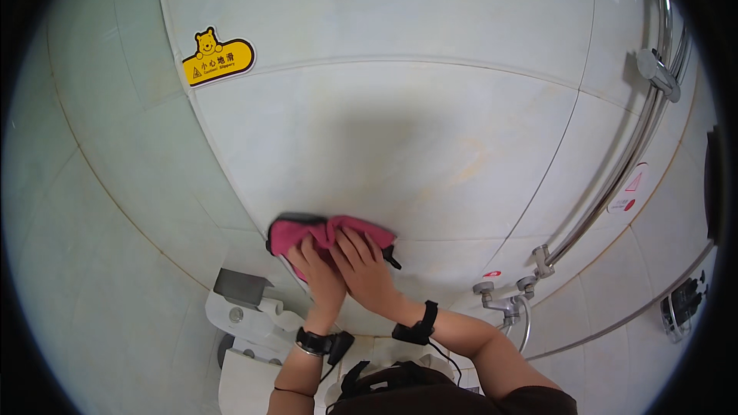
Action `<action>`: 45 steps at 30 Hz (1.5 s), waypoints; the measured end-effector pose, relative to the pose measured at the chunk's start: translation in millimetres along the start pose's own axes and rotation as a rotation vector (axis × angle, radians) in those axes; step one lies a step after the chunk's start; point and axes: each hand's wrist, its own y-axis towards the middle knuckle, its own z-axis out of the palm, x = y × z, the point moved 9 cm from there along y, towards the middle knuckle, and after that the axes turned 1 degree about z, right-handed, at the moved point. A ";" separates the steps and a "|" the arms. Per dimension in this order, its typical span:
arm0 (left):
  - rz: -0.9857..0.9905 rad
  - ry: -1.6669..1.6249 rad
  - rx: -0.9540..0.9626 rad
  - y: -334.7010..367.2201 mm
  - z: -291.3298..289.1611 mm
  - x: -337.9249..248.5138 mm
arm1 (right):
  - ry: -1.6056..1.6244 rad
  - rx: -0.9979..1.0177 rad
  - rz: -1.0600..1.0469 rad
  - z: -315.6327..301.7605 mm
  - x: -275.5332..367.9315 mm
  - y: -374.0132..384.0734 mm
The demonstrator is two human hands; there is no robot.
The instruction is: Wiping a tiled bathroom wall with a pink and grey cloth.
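A pink cloth [361, 224] with a dark edge lies bunched against the pale wall tiles [461, 146], low on the wall. My left hand [317, 270] holds its left part, with bent fingers pressed into the fabric. Beside it, touching it, my right hand [363, 265] grips the middle and right part, fingers laid over a fold. A dark strap end [392, 256] sticks out at the cloth's right side. Both wrists wear black bands. The palms and the cloth's underside are hidden.
A glass panel [115, 146] stands at the left, with a yellow sticker [219, 60] near its edge. Below it are a toilet paper holder [242, 288] and white fixtures. On the right run a shower rail [615, 200] and a chrome mixer tap [503, 307].
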 end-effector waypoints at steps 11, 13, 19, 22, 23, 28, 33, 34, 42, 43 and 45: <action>-0.151 0.017 -0.049 -53.6 17.0 67.9 | -0.084 0.079 -0.144 57.9 20.5 -22.5; -0.265 -0.048 0.051 -83.5 30.5 88.4 | -0.068 0.109 -0.155 71.4 24.5 -48.5; -0.067 -0.148 0.091 -67.6 38.9 6.1 | -0.107 0.065 0.084 27.3 -15.1 -60.0; -0.015 -0.168 0.103 -28.8 38.2 -40.9 | -0.099 -0.056 0.178 -25.7 -36.0 -39.7; 0.028 -0.161 0.111 -21.9 42.5 -53.0 | -0.075 -0.142 0.207 -39.9 -45.8 -40.7; 0.209 0.006 0.263 -70.4 90.8 -55.9 | -0.070 -0.177 0.309 -15.6 -71.3 -98.2; 0.249 -0.085 0.395 -122.4 119.8 -52.9 | -0.086 -0.098 0.342 6.3 -84.3 -156.9; 0.236 -0.112 0.407 -120.1 119.7 -60.3 | -0.096 -0.085 0.342 2.4 -87.2 -159.2; 0.544 -0.115 0.255 -49.5 113.3 -156.7 | -0.111 -0.412 0.538 -101.5 -122.8 -114.9; 0.525 -0.123 0.271 -50.9 117.1 -157.7 | -0.112 -0.413 0.537 -99.1 -122.7 -120.8; 0.518 -0.170 0.334 -73.5 123.0 -154.5 | -0.080 -0.289 0.642 -77.6 -129.9 -147.5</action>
